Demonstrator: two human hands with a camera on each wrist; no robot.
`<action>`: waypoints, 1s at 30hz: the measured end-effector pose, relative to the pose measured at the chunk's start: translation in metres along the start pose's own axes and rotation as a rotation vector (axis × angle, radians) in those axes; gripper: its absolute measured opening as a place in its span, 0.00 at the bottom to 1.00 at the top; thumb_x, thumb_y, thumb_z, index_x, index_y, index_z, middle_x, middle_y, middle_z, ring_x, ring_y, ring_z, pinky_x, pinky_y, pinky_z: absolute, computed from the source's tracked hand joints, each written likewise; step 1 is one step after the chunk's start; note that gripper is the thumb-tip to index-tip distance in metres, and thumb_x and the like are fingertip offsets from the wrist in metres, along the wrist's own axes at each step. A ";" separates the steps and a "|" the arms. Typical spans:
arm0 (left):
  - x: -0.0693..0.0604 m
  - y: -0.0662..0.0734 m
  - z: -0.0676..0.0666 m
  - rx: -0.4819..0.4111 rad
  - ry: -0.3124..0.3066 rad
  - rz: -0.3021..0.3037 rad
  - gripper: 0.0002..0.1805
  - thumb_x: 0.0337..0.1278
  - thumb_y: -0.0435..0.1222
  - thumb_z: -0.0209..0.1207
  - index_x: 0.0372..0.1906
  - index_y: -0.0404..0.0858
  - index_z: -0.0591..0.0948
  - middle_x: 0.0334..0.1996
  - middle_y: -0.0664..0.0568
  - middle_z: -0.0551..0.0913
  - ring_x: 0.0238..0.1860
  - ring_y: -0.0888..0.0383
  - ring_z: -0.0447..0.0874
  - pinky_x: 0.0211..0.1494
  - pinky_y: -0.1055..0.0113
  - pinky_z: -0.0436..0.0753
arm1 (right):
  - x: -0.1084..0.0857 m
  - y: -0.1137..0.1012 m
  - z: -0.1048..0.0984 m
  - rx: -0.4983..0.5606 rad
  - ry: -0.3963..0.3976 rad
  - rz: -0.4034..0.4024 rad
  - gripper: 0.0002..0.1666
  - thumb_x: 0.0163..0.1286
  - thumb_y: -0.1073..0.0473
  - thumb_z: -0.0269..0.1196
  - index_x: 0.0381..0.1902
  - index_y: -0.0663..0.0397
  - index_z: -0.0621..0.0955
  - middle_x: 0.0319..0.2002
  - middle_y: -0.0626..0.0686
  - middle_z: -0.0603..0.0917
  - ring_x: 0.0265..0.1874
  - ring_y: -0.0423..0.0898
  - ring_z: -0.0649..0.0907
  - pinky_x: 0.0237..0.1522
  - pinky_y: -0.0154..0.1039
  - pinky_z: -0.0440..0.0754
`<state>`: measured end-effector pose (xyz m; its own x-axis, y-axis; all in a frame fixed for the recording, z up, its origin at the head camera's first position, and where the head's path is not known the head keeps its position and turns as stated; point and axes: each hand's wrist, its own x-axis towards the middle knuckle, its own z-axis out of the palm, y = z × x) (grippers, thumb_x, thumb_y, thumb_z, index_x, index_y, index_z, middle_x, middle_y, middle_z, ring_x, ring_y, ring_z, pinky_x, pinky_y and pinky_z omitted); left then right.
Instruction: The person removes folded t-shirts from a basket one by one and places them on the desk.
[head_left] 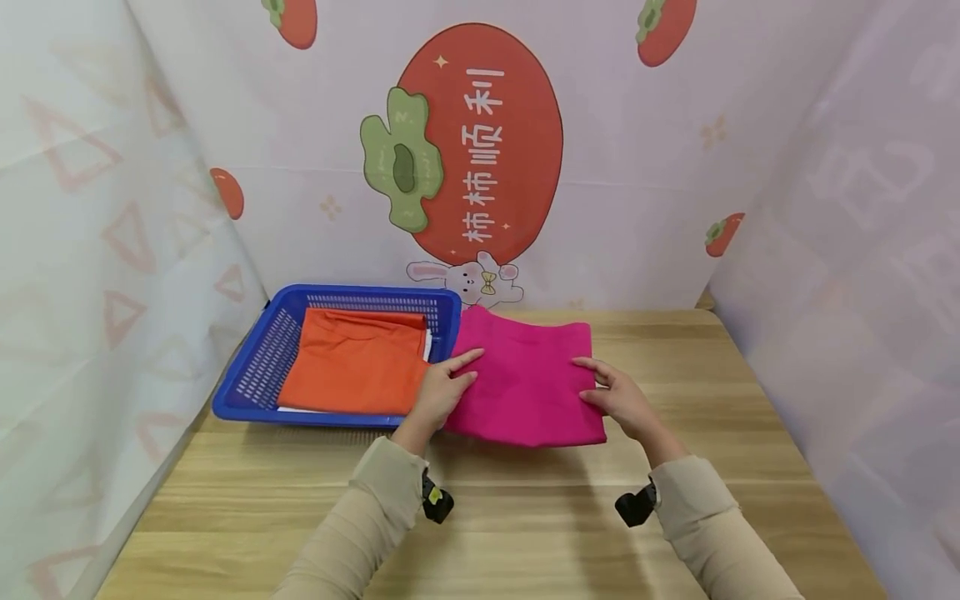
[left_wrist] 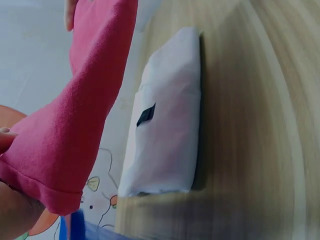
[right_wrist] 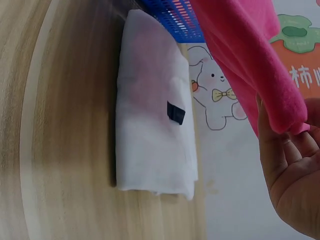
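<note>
A folded magenta cloth (head_left: 528, 379), perhaps a garment, is held up off the table between both hands. My left hand (head_left: 441, 387) pinches its left edge with the thumb on top, close to the basket's right rim. On the opposite edge, my right hand (head_left: 618, 400) grips the cloth, fingers beneath it in the right wrist view. Under the raised cloth lies a folded white cloth (left_wrist: 167, 120) with a small black tag (right_wrist: 175, 113); the head view hides it behind the magenta one.
A blue plastic basket (head_left: 247, 414) stands at the table's back left. Inside it a folded orange cloth (head_left: 360, 362) lies over something white. The wooden table (head_left: 517, 533) ends at a printed backdrop (head_left: 630, 208), with pale curtains on both sides.
</note>
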<state>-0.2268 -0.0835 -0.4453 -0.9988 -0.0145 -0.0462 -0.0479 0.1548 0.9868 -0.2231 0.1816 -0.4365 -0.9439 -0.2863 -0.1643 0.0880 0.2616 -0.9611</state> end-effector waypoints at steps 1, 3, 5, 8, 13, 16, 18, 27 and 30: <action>0.000 -0.001 0.003 0.006 -0.011 0.005 0.19 0.48 0.27 0.55 0.48 0.43 0.78 0.53 0.46 0.70 0.52 0.53 0.65 0.48 0.60 0.70 | -0.001 0.002 -0.002 -0.003 0.002 0.000 0.30 0.59 0.72 0.51 0.61 0.58 0.62 0.56 0.68 0.63 0.37 0.51 0.76 0.33 0.40 0.77; 0.000 -0.001 0.010 0.021 -0.034 0.005 0.19 0.49 0.27 0.55 0.48 0.44 0.78 0.53 0.46 0.70 0.52 0.54 0.65 0.49 0.60 0.69 | -0.003 0.006 -0.007 0.000 0.019 0.014 0.30 0.59 0.72 0.51 0.61 0.59 0.62 0.55 0.68 0.63 0.37 0.51 0.76 0.33 0.40 0.77; 0.000 -0.003 0.018 0.047 -0.062 0.010 0.19 0.50 0.28 0.54 0.49 0.44 0.78 0.53 0.45 0.70 0.51 0.53 0.67 0.48 0.59 0.70 | -0.007 0.010 -0.013 -0.007 0.034 0.029 0.30 0.59 0.72 0.51 0.61 0.60 0.61 0.56 0.68 0.62 0.37 0.50 0.76 0.33 0.40 0.77; 0.001 -0.005 0.029 0.093 -0.092 0.005 0.20 0.50 0.28 0.54 0.50 0.46 0.77 0.52 0.44 0.71 0.49 0.53 0.69 0.47 0.60 0.71 | -0.013 0.016 -0.021 -0.011 0.048 0.046 0.30 0.60 0.70 0.52 0.61 0.62 0.60 0.56 0.69 0.60 0.36 0.50 0.76 0.33 0.39 0.76; 0.001 -0.007 0.049 0.085 -0.167 -0.004 0.21 0.51 0.26 0.51 0.51 0.44 0.76 0.53 0.44 0.70 0.51 0.53 0.66 0.48 0.60 0.70 | -0.023 0.025 -0.034 -0.040 0.068 0.066 0.30 0.60 0.69 0.52 0.61 0.64 0.59 0.58 0.70 0.58 0.36 0.48 0.76 0.32 0.38 0.76; 0.002 -0.007 0.060 0.075 -0.187 -0.017 0.21 0.52 0.26 0.51 0.51 0.44 0.76 0.54 0.44 0.69 0.52 0.53 0.64 0.47 0.60 0.70 | -0.029 0.030 -0.041 -0.059 0.083 0.086 0.30 0.60 0.70 0.52 0.61 0.64 0.59 0.58 0.71 0.57 0.35 0.47 0.76 0.31 0.38 0.77; 0.002 -0.007 0.066 0.071 -0.191 -0.033 0.21 0.52 0.26 0.51 0.51 0.46 0.76 0.54 0.45 0.68 0.53 0.53 0.64 0.46 0.61 0.71 | -0.033 0.033 -0.046 -0.069 0.096 0.099 0.31 0.60 0.70 0.52 0.61 0.64 0.59 0.58 0.71 0.58 0.34 0.46 0.77 0.31 0.37 0.77; 0.002 -0.009 0.094 0.080 -0.239 -0.083 0.22 0.54 0.27 0.49 0.52 0.50 0.75 0.55 0.49 0.67 0.50 0.56 0.65 0.37 0.67 0.72 | -0.046 0.045 -0.062 -0.073 0.148 0.102 0.31 0.61 0.67 0.53 0.61 0.66 0.58 0.55 0.72 0.62 0.30 0.41 0.77 0.30 0.37 0.76; 0.003 -0.009 0.102 0.087 -0.272 -0.092 0.22 0.54 0.27 0.48 0.53 0.50 0.75 0.56 0.49 0.67 0.48 0.57 0.66 0.34 0.69 0.72 | -0.048 0.046 -0.068 -0.086 0.162 0.105 0.31 0.61 0.67 0.53 0.61 0.68 0.58 0.55 0.72 0.62 0.30 0.40 0.76 0.30 0.37 0.76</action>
<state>-0.2304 0.0161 -0.4701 -0.9550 0.2306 -0.1865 -0.1272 0.2497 0.9599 -0.1951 0.2701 -0.4581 -0.9704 -0.1034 -0.2183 0.1677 0.3623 -0.9168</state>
